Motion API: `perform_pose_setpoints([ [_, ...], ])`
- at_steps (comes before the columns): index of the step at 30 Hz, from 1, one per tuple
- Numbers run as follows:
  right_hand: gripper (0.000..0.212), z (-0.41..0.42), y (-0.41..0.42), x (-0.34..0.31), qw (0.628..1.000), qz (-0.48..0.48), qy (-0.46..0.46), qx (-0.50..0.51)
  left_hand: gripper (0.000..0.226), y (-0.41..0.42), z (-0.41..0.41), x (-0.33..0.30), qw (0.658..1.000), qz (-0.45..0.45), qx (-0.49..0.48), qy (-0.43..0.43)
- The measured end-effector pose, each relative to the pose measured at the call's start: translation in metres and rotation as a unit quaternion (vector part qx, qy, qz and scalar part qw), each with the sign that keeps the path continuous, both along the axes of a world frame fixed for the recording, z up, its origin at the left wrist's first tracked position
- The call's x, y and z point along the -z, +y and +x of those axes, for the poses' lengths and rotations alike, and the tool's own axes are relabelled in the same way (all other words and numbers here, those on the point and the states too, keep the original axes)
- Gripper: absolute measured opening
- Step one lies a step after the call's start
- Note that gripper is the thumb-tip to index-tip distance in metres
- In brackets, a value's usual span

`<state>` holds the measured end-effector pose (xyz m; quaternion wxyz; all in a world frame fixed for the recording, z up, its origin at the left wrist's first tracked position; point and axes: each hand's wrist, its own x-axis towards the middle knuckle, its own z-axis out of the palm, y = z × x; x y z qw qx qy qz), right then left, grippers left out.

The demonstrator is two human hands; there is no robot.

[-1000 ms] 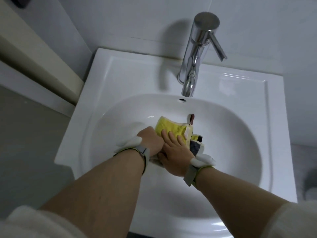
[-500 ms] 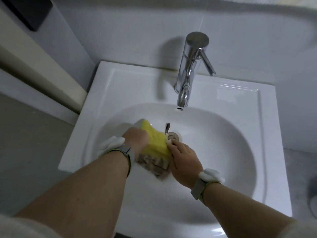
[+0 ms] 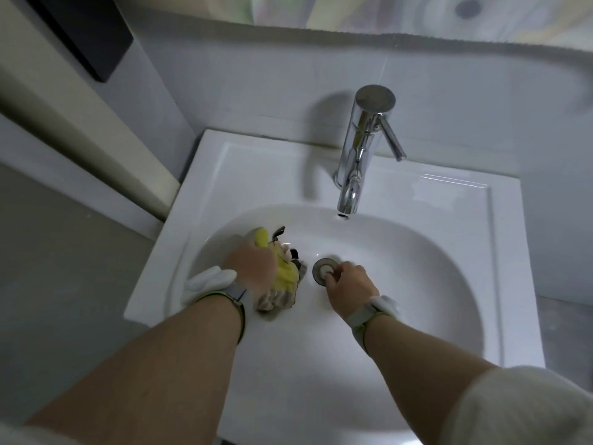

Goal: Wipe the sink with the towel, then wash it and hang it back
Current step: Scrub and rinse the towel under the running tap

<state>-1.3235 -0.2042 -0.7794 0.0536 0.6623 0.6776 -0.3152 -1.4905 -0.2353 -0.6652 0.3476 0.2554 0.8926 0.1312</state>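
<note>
A yellow and beige towel lies bunched in the left part of the white sink bowl. My left hand grips the towel from above, fingers curled into the cloth. My right hand is just right of the towel, its fingertips touching the round metal drain plug at the bowl's bottom. The right fingers look curled at the plug; how they hold it is hidden. The towel's dark loop sticks out toward the back.
A chrome tap with a side lever stands at the back of the sink, spout over the bowl, no water running. Tiled wall behind. A cream door frame and grey floor lie to the left of the sink.
My left hand has dragged the towel to the left side of the bowl, uncovering the drain plug. My right hand has let go of the towel and now touches the plug.
</note>
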Motion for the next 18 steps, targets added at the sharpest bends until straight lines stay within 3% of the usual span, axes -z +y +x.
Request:
perform_pose_setpoints([
  [8,0.042,-0.013,0.014,0.01,0.998,-0.042,-0.009,0.053,0.033,0.001,-0.01,0.023,0.998,-0.046,0.04,-0.028],
  [12,0.036,-0.021,0.019,0.01,0.993,-0.066,-0.019,0.093,0.027,0.0,-0.011,0.025,0.998,-0.04,0.044,-0.032],
  [18,0.037,-0.017,0.016,0.014,0.996,-0.049,-0.013,0.077,0.03,0.003,-0.009,0.022,0.998,-0.04,0.031,-0.035],
])
